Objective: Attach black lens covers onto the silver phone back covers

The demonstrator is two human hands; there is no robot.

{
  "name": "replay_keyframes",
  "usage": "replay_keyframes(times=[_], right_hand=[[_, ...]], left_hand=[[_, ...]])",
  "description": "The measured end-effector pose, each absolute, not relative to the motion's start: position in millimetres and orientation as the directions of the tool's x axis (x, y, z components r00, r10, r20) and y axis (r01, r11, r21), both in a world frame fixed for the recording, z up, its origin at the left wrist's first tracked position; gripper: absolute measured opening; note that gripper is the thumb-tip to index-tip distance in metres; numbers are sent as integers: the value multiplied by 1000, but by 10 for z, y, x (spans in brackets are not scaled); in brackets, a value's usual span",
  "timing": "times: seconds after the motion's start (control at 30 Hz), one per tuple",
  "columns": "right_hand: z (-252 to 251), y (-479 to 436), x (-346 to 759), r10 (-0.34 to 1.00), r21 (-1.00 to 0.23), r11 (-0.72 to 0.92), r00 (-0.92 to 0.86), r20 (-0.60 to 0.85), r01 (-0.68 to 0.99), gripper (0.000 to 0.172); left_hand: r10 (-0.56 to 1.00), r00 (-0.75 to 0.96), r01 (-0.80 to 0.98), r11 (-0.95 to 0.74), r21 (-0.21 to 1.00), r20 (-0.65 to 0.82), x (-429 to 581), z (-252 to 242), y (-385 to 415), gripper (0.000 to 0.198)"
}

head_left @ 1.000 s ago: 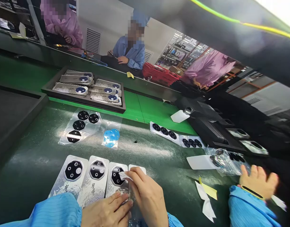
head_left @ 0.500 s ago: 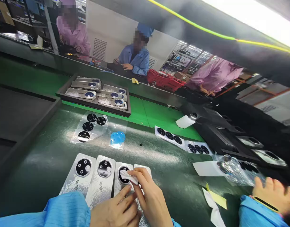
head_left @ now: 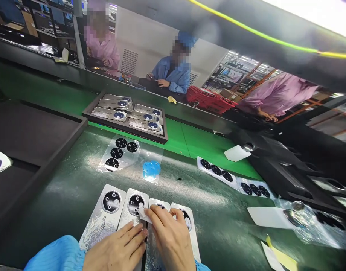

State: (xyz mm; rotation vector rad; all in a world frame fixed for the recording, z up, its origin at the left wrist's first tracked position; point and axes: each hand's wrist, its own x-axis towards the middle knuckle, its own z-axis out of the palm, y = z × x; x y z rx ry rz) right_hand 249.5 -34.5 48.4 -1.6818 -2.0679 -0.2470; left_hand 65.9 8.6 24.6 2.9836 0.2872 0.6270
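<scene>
White wipe (head_left: 144,215) now at second panel (head_left: 129,217) from left, previously third.

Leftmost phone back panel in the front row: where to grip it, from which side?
Probably best to lift and pinch the phone back panel by its left long edge, coming from the left. It lies flat with that edge partly exposed; the next panel crowds its right side, and the left hand and sleeve hide its near end.

The right hand (head_left: 170,237) holds a white wipe (head_left: 144,214) at a silver panel (head_left: 130,219), the left hand (head_left: 116,248) lying across its lower part.
</scene>
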Motion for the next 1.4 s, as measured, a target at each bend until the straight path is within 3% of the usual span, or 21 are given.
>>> replay_keyframes(times=[0.17,0.5,0.77,0.93,1.1,1.4], right_hand=[[467,-342,2499,887,-131,242,-165,432,961,47],[463,-355,2444,894,-42,229,-193,403,972,53],[432,-350,2463,903,-130,207,-138,407,970,53],[431,-353,2444,904,-145,210,-136,407,967,48],[437,-356,2434,907,-159,196,-116,406,968,51],[433,-371,2439,905,-181,189,-100,414,965,47]], left_hand=[[215,867,174,-976,133,449,704,147,51,34],[226,892,129,-957,260,392,682,78,43,36],[185,924,111,-967,229,334,687,145,83,38],[221,903,135,-960,245,369,680,139,72,37],[192,941,115,-956,269,280,672,213,110,39],[191,930,107,-958,266,313,669,239,131,36]])
